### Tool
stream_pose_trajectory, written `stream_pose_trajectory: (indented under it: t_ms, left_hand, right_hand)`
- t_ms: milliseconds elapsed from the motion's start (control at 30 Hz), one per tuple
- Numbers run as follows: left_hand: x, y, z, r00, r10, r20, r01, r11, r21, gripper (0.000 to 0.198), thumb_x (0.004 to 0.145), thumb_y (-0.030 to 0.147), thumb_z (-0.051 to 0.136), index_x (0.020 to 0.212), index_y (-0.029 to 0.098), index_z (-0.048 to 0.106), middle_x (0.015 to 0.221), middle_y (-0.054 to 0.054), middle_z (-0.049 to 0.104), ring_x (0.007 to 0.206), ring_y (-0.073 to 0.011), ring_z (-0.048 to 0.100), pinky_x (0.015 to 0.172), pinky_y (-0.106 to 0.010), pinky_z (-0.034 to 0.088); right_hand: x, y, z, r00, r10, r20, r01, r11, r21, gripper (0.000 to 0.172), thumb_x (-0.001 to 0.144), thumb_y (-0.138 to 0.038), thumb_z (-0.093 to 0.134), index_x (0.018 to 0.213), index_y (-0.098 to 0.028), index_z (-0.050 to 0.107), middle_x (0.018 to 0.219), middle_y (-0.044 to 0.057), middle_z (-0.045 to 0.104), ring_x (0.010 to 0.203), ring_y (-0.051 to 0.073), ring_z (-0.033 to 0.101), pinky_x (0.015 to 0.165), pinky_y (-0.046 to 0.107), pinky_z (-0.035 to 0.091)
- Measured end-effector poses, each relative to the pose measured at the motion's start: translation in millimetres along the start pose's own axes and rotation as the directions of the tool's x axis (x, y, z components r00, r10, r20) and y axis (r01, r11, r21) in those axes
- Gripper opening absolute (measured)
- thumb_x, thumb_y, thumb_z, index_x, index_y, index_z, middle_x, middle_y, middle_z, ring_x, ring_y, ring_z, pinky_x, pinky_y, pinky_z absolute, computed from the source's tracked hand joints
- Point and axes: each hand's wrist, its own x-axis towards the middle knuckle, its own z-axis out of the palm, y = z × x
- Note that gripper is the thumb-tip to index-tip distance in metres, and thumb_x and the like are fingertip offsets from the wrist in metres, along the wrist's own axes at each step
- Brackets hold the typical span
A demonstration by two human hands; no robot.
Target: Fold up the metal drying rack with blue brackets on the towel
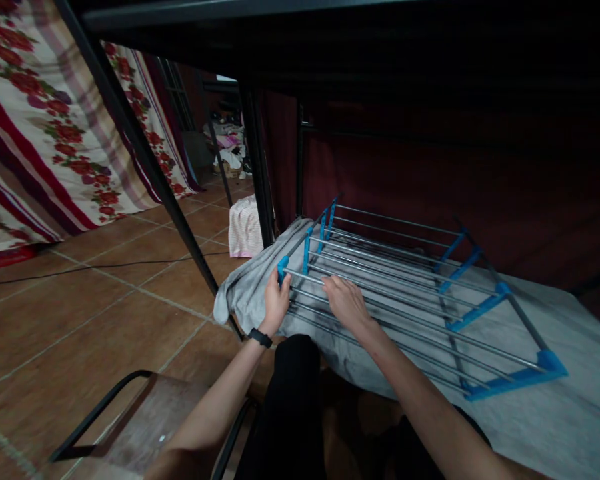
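Observation:
A shoe rack of thin metal tubes with blue plastic side pieces lies on a grey sheet over a bed. My left hand, with a dark band on its wrist, grips the rack's near left corner just below a blue connector. Its thumb presses toward the end of the front tube. My right hand is closed over the same tube, a little further right, with its fingertips curled and partly hidden. At the far right end, a blue side piece joins several tubes.
A dark metal bed frame post slants down at the left, and the upper bunk's rail crosses overhead. A chair stands at lower left on the tiled floor. Beyond are a floral curtain and a cloth-covered object.

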Motion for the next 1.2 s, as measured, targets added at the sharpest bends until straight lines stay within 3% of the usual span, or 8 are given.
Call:
stream_pose_trajectory:
  t_ms: [300,700,1200]
  left_hand:
    - [3,-1,0.8,1.0,0.014,-0.023,-0.015,0.997,-0.07,0.043,0.095,0.04,0.046,0.132,0.019,0.053,0.13,-0.011,0.061,0.125,-0.0246,0.054,0.111,-0.046,0.039]
    - [0,6,5.4,0.993,-0.095,-0.062,0.082,0.978,-0.189,0.043,0.096,0.041,0.043,0.133,0.021,0.055,0.139,-0.008,0.056,0.13,-0.0232,0.051,0.116,-0.045,0.034]
    - [-4,9,11.2,0.991,-0.117,-0.071,0.098,0.969,-0.225,0.047,0.097,0.041,0.043,0.138,0.02,0.051,0.138,-0.009,0.058,0.131,-0.0217,0.05,0.115,-0.042,0.035]
  right_hand:
    - [2,3,3,1.0,0.0,0.009,0.001,1.0,-0.01,0.037,0.102,-0.026,0.032,0.129,-0.023,0.057,0.112,0.009,0.065,0.101,0.021,0.06,0.087,0.032,0.038]
    - [1,7,5,0.999,-0.039,0.008,0.039,0.999,0.007,0.038,0.102,-0.027,0.034,0.133,-0.022,0.056,0.109,0.009,0.066,0.1,0.022,0.06,0.087,0.031,0.04]
    - [0,8,-2,0.999,-0.001,0.042,-0.002,0.998,0.058,0.038,0.102,-0.03,0.034,0.131,-0.023,0.058,0.113,0.008,0.067,0.103,0.019,0.062,0.087,0.028,0.042]
